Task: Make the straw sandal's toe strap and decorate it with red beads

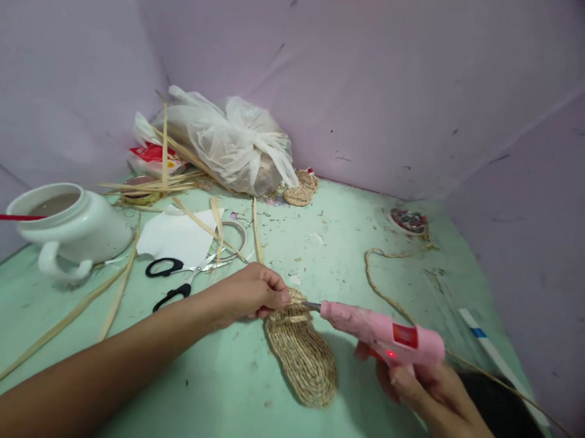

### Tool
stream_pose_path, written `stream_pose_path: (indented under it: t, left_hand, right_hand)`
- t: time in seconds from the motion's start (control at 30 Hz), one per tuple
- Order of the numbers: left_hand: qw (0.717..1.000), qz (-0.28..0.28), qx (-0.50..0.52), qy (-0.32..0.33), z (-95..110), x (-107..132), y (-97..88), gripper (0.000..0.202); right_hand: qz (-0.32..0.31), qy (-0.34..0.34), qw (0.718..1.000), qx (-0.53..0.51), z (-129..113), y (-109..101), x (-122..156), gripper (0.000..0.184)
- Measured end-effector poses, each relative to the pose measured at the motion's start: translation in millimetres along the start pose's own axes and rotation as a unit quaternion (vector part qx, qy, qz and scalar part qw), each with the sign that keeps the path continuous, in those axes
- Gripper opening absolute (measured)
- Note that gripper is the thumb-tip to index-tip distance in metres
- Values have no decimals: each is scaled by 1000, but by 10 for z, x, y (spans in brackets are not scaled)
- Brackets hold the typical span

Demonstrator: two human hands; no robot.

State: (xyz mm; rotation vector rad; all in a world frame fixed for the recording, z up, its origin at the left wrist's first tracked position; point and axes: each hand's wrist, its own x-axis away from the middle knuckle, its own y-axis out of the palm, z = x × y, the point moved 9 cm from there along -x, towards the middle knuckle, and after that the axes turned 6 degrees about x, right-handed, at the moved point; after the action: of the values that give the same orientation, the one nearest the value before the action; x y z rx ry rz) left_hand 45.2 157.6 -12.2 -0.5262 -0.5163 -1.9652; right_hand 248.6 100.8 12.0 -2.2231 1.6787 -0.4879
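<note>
A braided straw slipper sole [305, 360] lies on the green table, its rounded wide end toward me. At its far end my left hand [260, 290] is closed in a pinch on the sole's edge; whether a strand is also between the fingers I cannot tell. My right hand [425, 395] grips a pink hot glue gun [379, 332] with a small red light lit. The metal nozzle of the glue gun points left and meets the far part of the sole, close to my left fingertips. A pale strip [290, 317] crosses the sole there.
Black-handled scissors [188, 278], a tape roll [241, 232] and white paper [176, 234] lie left of centre. A white pot [92, 222] stands at far left. Behind are a plastic bag [228, 141] and straw strips. A small bowl [407, 220] and cord [380, 288] are on the right.
</note>
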Motion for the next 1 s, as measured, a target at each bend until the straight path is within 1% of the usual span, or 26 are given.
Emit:
stream_pose_path:
  t: [0.1, 0.2, 0.4, 0.53, 0.6, 0.67, 0.83, 1.0]
  left_hand:
    - [1000, 8, 12, -8, -10, 7, -9, 16]
    - [1000, 10, 16, -11, -19, 14, -6, 15]
    - [1000, 14, 15, -9, -22, 16, -10, 14]
    - [1000, 13, 12, -4, -9, 11, -9, 15]
    - [1000, 13, 10, 1, -2, 9, -12, 15]
    - [1000, 13, 8, 2, -4, 7, -15, 15]
    - [1000, 11, 4, -2, -24, 0, -19, 16]
    - [1000, 11, 3, -2, -16, 5, -19, 15]
  right_hand:
    - [19, -8, 997, 68, 9, -96, 59, 25]
    - [22, -13, 994, 102, 12, -101, 89, 25]
    - [13, -19, 994, 107, 26, -57, 102, 26]
    - [27, -25, 992, 117, 34, -82, 118, 24]
    - [24, -27, 993, 115, 47, -71, 120, 24]
    - [22, -23, 993, 115, 72, -60, 119, 25]
    - [43, -13, 994, 101, 130, -80, 128, 28]
    - [28, -21, 991, 127, 155, -48, 146, 26]
